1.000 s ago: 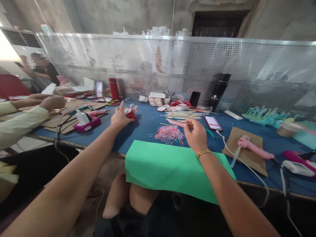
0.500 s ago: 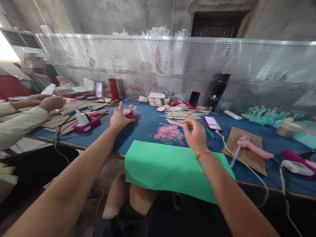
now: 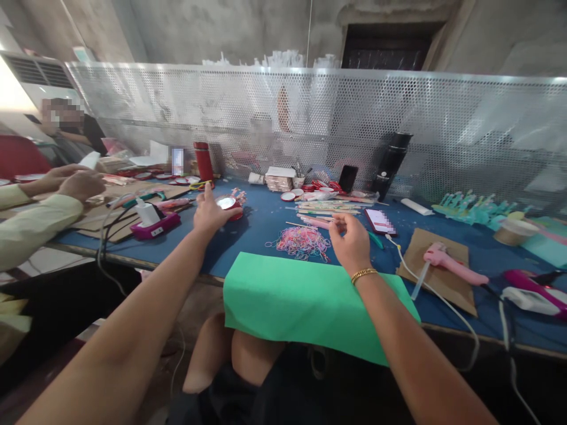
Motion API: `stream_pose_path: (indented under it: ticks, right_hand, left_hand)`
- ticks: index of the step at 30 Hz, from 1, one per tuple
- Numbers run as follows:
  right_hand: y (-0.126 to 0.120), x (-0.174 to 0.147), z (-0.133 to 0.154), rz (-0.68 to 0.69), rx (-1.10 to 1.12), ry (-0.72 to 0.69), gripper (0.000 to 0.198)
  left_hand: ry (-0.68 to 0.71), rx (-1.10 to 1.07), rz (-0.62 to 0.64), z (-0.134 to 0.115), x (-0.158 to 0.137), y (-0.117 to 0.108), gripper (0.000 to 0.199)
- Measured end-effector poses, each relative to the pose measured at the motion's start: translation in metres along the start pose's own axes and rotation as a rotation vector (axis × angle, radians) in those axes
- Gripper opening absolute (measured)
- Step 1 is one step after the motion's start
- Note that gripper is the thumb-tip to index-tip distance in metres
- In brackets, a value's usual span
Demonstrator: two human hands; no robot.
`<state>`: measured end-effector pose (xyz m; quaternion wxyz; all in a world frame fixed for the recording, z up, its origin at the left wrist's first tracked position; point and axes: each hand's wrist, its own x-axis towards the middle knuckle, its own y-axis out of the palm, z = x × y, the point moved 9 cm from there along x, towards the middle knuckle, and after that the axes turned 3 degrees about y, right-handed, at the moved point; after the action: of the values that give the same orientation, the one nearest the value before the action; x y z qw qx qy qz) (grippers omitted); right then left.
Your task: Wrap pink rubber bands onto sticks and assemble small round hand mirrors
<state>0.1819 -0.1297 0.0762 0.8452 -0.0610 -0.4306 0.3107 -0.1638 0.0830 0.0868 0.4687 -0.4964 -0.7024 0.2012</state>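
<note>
My left hand (image 3: 209, 211) is around the left side of a red round piece with a white top (image 3: 227, 203), thumb along its front and index finger raised. Small pale pink pieces (image 3: 240, 195) stick out behind it. My right hand (image 3: 351, 237), a gold chain bracelet on its wrist, has its fingers curled together at the end of a pink strip (image 3: 315, 221). Whatever lies between those fingertips is hidden. A pile of thin multicoloured elastic loops (image 3: 303, 241) lies between my hands. Green sheet (image 3: 305, 301) hangs over the table edge in front of me.
A pink glue gun (image 3: 456, 265) rests on cardboard (image 3: 436, 290) at right, beside a white cable. Thin sticks (image 3: 330, 206), a phone (image 3: 380, 221) and a black bottle (image 3: 392, 165) lie farther back. At left are a purple power strip (image 3: 155, 226) and a co-worker's hands (image 3: 82, 188).
The red round piece under my left hand has turned so its white top faces up more. My left hand has shifted slightly left. My right hand is nearly still.
</note>
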Motion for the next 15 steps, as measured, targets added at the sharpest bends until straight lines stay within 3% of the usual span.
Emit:
stream_pose_path:
  ticks: [4, 8, 12, 15]
  right_hand:
    - [-0.006, 0.002, -0.003, -0.05, 0.023, 0.005, 0.016]
    - [-0.012, 0.002, -0.008, -0.078, 0.024, 0.044, 0.031]
    - [0.0, 0.0, -0.011, 0.027, 0.155, 0.102, 0.057]
    - [0.017, 0.001, -0.006, 0.129, 0.383, 0.108, 0.068]
  left_hand:
    - [-0.011, -0.075, -0.252, -0.007, -0.008, -0.031, 0.097]
    - [0.159, -0.107, -0.371, -0.046, -0.027, -0.049, 0.066]
    - [0.399, -0.184, -0.244, -0.121, -0.066, -0.031, 0.063]
    - [0.752, -0.32, -0.113, -0.198, -0.126, 0.001, 0.071]
